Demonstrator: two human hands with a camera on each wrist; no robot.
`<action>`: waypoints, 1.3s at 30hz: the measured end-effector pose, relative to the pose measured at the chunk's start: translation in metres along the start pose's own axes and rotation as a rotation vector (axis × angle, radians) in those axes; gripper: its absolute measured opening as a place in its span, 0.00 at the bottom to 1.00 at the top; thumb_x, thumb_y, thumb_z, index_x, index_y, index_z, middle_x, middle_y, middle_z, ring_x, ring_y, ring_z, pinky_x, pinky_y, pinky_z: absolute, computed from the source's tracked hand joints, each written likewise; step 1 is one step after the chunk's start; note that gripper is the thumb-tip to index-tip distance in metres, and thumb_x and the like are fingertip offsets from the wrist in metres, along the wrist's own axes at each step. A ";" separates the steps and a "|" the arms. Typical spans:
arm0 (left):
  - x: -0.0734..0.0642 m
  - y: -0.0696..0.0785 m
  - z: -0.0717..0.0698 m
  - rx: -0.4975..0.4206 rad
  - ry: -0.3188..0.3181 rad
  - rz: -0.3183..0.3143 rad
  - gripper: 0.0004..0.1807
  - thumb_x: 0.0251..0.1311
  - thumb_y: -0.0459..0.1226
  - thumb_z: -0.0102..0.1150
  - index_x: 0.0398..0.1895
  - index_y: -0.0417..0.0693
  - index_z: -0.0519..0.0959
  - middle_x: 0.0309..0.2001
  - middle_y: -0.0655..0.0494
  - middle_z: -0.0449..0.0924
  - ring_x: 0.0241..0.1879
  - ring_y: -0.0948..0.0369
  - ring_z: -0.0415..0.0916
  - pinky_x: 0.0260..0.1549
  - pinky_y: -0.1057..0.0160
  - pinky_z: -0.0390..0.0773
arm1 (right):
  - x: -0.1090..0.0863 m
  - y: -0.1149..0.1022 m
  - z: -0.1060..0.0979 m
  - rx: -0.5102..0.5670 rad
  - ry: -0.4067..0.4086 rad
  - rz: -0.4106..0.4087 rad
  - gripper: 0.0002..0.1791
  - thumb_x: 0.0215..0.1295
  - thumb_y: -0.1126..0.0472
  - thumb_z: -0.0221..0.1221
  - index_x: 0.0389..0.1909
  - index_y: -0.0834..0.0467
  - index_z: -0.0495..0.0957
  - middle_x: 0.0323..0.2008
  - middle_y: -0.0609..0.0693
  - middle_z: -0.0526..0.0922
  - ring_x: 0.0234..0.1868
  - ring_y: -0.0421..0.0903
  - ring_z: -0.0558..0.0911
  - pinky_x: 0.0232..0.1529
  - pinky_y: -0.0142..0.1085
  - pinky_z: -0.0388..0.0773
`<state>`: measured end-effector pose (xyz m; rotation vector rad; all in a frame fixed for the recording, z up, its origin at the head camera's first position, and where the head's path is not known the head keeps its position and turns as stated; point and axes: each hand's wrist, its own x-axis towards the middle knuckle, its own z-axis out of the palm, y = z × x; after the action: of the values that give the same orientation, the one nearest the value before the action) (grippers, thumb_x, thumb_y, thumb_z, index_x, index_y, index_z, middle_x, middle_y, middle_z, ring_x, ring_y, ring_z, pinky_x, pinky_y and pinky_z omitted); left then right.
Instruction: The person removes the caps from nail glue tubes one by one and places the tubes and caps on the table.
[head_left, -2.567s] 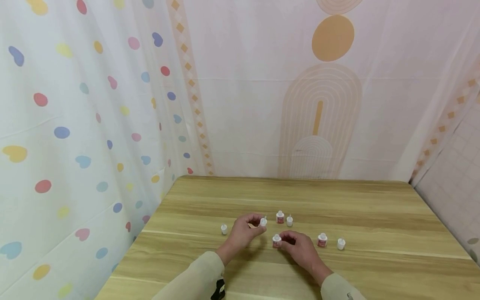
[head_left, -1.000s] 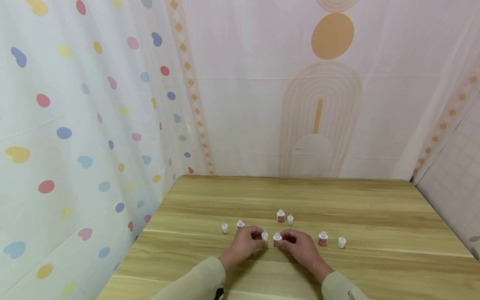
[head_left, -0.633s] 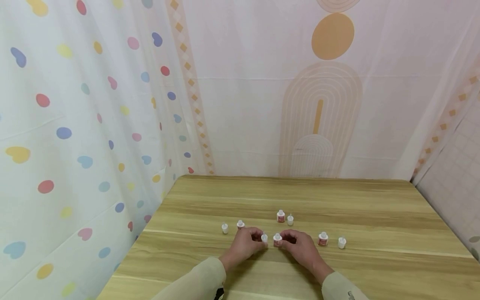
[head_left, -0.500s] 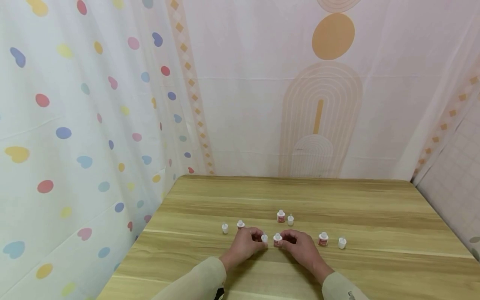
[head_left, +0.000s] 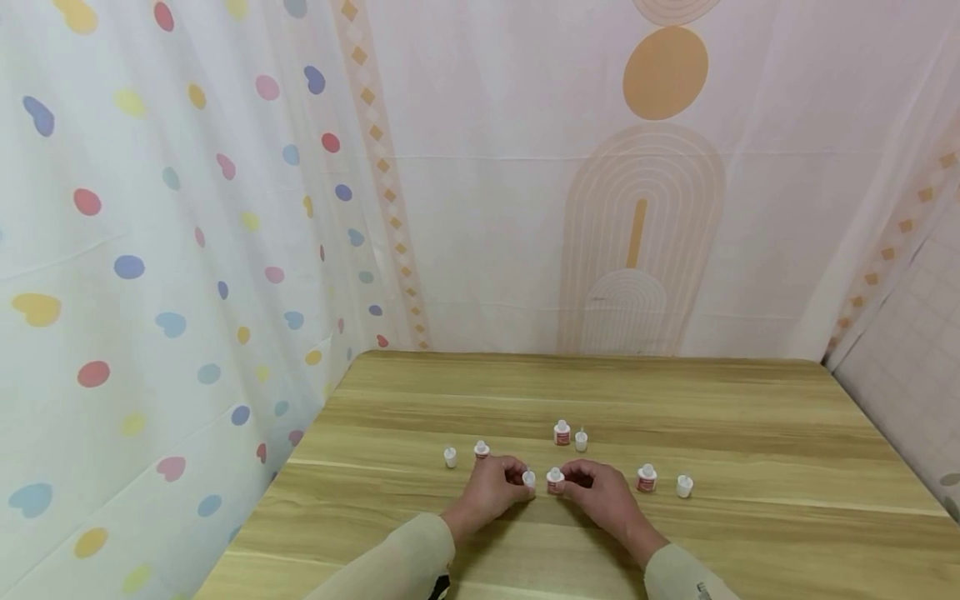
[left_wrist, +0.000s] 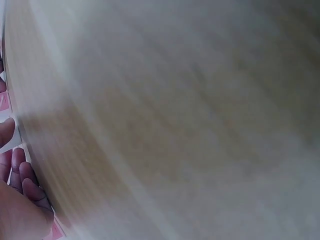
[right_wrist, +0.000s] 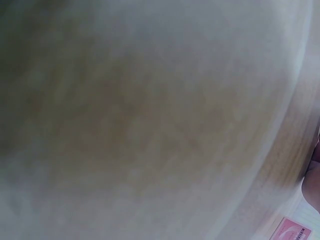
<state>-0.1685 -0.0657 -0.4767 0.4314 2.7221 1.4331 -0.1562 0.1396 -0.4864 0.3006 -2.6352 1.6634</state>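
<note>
In the head view my left hand pinches a white bottle cap between thumb and fingers, its thin stem pointing up. Just right of it, my right hand holds a small white bottle with a red label, upright and uncapped. Cap and bottle stand close together, apart from each other. Behind my left hand a second bottle is partly hidden. Only parts of my left hand show at the left wrist view's edge. The right wrist view catches a bit of a fingertip.
Another uncapped bottle stands farther back beside its upturned cap. To the right are a bottle and a cap. One more cap sits at the left. Everything is on a wooden table backed by curtains.
Since the earliest frame my left hand has lowered the cap toward me, down beside the bottle, uncovering the bottle behind it. My right hand stays put; little differs over the last second.
</note>
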 end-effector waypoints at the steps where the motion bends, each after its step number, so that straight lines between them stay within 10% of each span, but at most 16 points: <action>1: 0.000 0.000 0.000 0.004 0.002 0.002 0.09 0.49 0.28 0.74 0.33 0.40 0.83 0.27 0.59 0.80 0.29 0.66 0.73 0.30 0.67 0.75 | 0.000 0.000 0.000 -0.002 0.000 -0.001 0.09 0.58 0.54 0.71 0.36 0.54 0.85 0.33 0.43 0.84 0.36 0.40 0.78 0.39 0.35 0.75; 20: -0.001 -0.003 -0.001 -0.019 -0.012 0.031 0.12 0.48 0.25 0.73 0.36 0.39 0.82 0.28 0.57 0.77 0.29 0.67 0.71 0.30 0.68 0.74 | 0.001 0.001 0.001 0.016 -0.008 0.006 0.10 0.57 0.61 0.71 0.39 0.57 0.84 0.32 0.44 0.83 0.34 0.41 0.79 0.36 0.32 0.76; 39: -0.001 0.022 -0.037 -0.001 -0.003 -0.001 0.17 0.53 0.29 0.71 0.47 0.34 0.81 0.36 0.46 0.80 0.35 0.59 0.73 0.34 0.63 0.75 | 0.009 -0.028 -0.021 0.046 0.075 0.052 0.19 0.64 0.51 0.67 0.50 0.60 0.83 0.38 0.46 0.83 0.42 0.43 0.79 0.42 0.37 0.77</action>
<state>-0.1685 -0.0841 -0.4373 0.4319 2.7186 1.4328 -0.1618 0.1452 -0.4511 0.1679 -2.5750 1.7169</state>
